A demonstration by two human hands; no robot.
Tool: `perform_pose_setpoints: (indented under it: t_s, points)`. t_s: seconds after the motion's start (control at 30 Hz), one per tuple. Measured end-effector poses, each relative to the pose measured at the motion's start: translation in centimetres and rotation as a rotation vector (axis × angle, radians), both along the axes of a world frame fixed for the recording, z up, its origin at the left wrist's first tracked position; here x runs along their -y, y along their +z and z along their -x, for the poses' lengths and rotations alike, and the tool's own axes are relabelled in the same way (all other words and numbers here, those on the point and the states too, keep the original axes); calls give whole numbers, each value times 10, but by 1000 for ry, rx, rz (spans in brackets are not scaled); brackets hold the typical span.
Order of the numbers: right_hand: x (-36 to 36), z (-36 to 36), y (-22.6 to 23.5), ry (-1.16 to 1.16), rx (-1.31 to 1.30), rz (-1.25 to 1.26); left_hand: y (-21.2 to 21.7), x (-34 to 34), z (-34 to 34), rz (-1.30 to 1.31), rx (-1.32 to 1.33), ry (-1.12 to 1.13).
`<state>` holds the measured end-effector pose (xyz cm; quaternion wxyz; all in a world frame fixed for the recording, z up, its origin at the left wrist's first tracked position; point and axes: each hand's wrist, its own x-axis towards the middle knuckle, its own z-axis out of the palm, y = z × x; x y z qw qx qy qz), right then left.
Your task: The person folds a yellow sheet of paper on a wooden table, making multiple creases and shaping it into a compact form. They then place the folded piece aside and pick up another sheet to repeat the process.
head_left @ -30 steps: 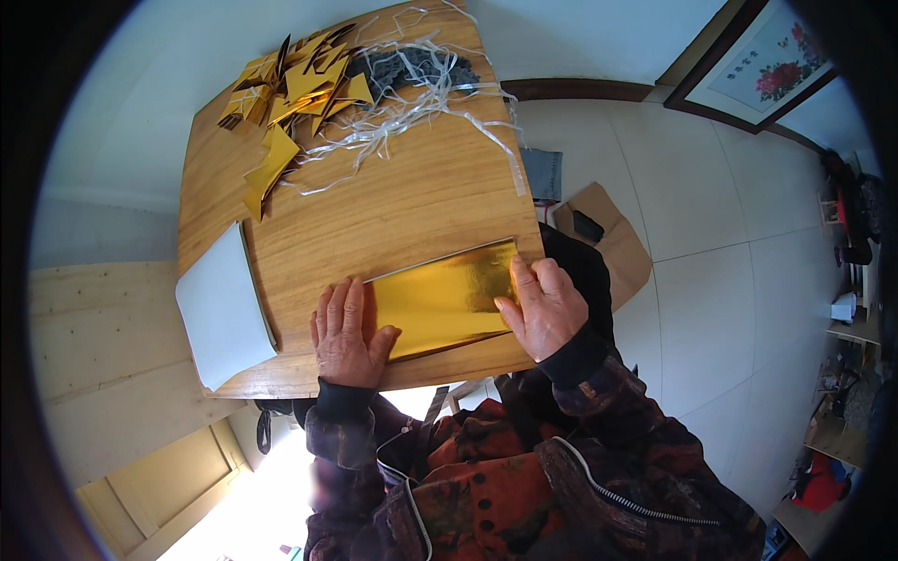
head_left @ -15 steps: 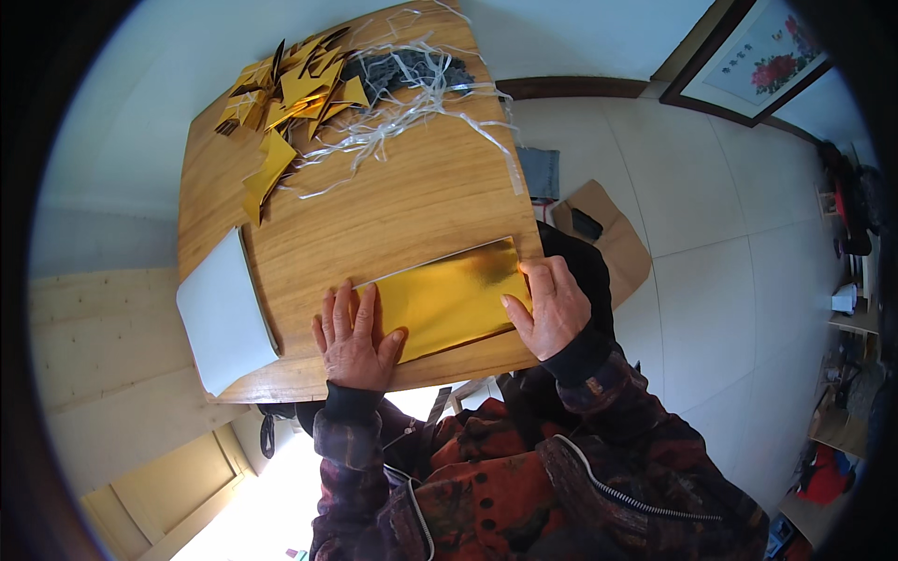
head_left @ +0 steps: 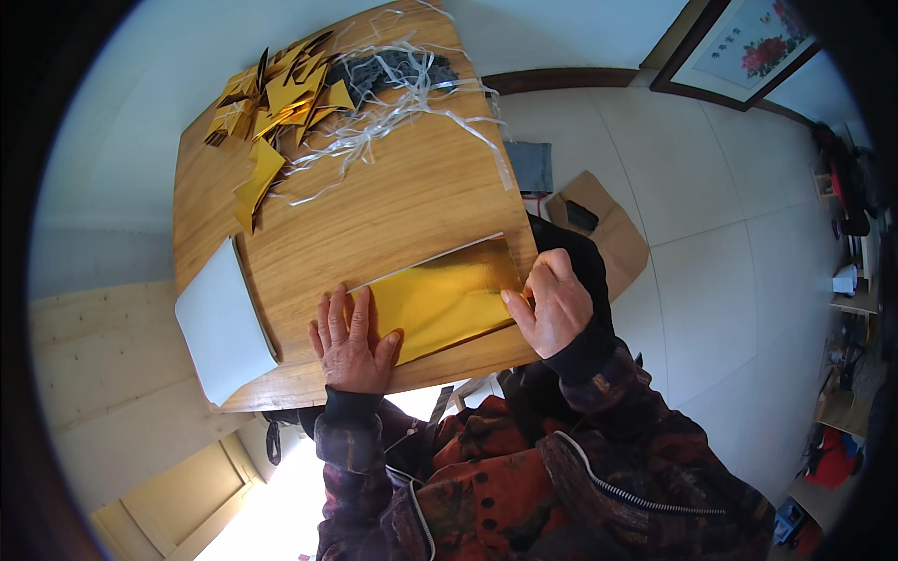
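Note:
A shiny gold paper sheet (head_left: 440,297), long and narrow, lies near the front edge of the table with a thin white strip along its far side. My left hand (head_left: 352,341) rests flat on its left end, fingers spread and holding nothing. At the right end, my right hand (head_left: 554,304) has its thumb on the sheet's edge and its other fingers curled in, as if pinching the paper; the fingertips are partly hidden. To the left, a stack of white-backed sheets (head_left: 220,323) lies at the table's edge.
Folded gold paper pieces (head_left: 290,93) pile up at the far left of the wooden table (head_left: 374,220). Beside them lie tangled clear plastic strips (head_left: 393,117) and a dark grey bundle (head_left: 374,73). On the tiled floor at right is an opened brown paper bag (head_left: 613,229).
My right index finger has drawn back from the sheet's right corner and curled in, while the thumb stays on the edge. My left hand remains flat; the whole view has shifted slightly.

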<state>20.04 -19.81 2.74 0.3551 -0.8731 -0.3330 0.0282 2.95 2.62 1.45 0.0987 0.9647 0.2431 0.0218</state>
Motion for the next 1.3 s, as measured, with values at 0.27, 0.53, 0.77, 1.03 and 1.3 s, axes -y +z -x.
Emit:
perform_pose_setpoints:
  t_s: [0.27, 0.53, 0.77, 1.03, 1.3]
  points:
    - [7, 2, 9, 5, -68, -13, -2, -1, 0, -16, -10, -4]
    - [5, 4, 6, -6, -15, 24, 0, -1, 0, -13, -14, -14]
    - [3, 4, 1, -14, 21, 46, -1, -1, -1, -30, -6, -20]
    - [3, 3, 0, -15, 39, 46, 1, 0, -1, -19, -18, -7]
    - [2, 2, 0, -24, 49, 57, 1, -1, -1, -13, -14, -14]
